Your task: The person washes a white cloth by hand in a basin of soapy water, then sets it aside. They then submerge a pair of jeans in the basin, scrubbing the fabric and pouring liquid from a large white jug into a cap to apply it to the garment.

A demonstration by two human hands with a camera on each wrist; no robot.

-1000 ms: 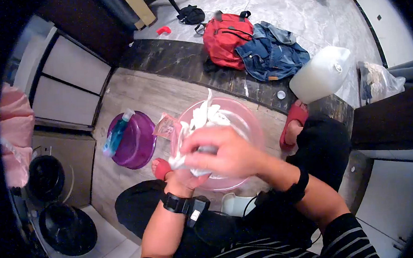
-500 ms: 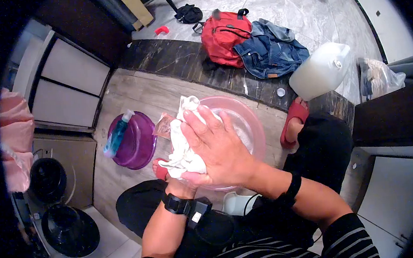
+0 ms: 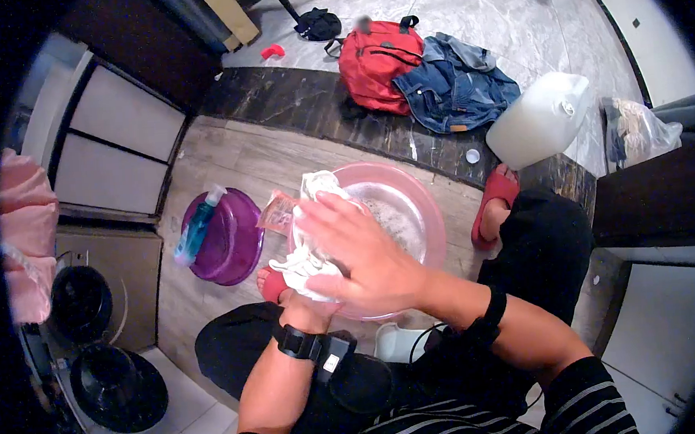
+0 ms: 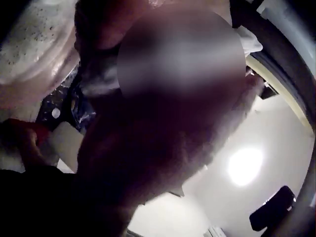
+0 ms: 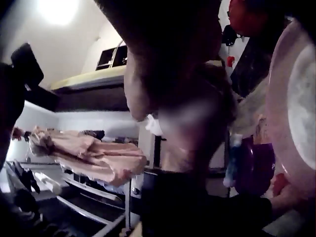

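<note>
Over the left side of a pink basin (image 3: 436, 228) with sudsy water in it, a crumpled white cloth (image 3: 303, 270) lies between my two hands. My right hand (image 3: 369, 255) presses on it from above, palm down, its fingers straight and slightly blurred. Beneath the cloth is my left hand (image 3: 311, 309); its fingers are hidden by the cloth and the right hand. Both wrist views are dark and blurred at the hands, with a bit of white cloth (image 5: 154, 125) showing in the right one.
Left of the pink basin stands a purple basin (image 3: 247, 257) with a blue bottle (image 3: 199, 229) in it. A small packet (image 3: 276, 211) lies between the basins. A white jug (image 3: 543, 120), denim garment (image 3: 463, 89) and red backpack (image 3: 379, 70) are beyond. Red slippers (image 3: 488, 209) flank the basin.
My right hand, earlier curled over the cloth, has flattened onto it. The cloth has bunched between the hands, and its tail no longer trails over the basin. The left forearm has barely moved.
</note>
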